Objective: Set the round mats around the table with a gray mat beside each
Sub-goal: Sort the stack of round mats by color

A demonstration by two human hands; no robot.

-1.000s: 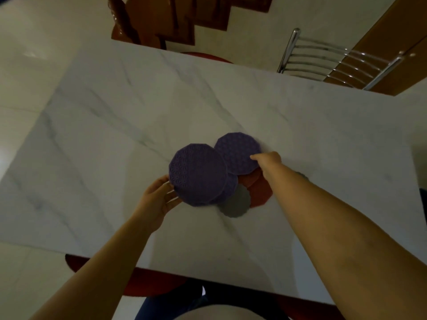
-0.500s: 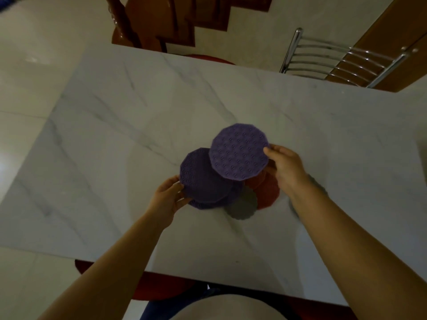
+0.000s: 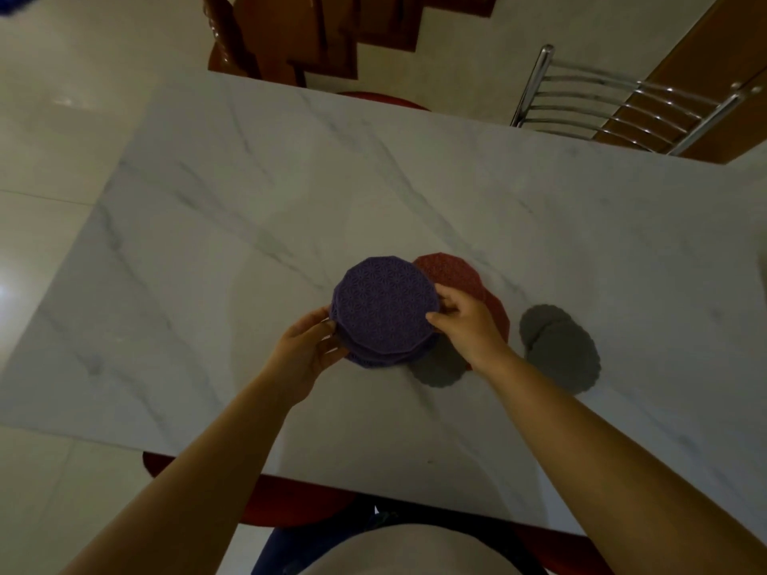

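Observation:
A stack of purple round mats [image 3: 384, 311] is held just above the middle of the white marble table [image 3: 249, 226]. My left hand [image 3: 305, 350] grips its left edge and my right hand [image 3: 465, 321] pinches its right edge. Red round mats [image 3: 450, 271] lie on the table behind and to the right of the stack, partly hidden by my right hand. One gray mat [image 3: 438, 369] lies under the stack's near right side. Two overlapping gray mats [image 3: 560, 350] lie further right.
A chrome-backed chair [image 3: 614, 105] stands at the table's far right edge. A wooden chair [image 3: 265, 43] stands at the far side. A red seat [image 3: 290, 504] pokes out under the near edge, by my body.
My right hand brought the lifted purple mat down onto the ones in my left hand, forming one stack. The red mats and the right gray mats are now uncovered.

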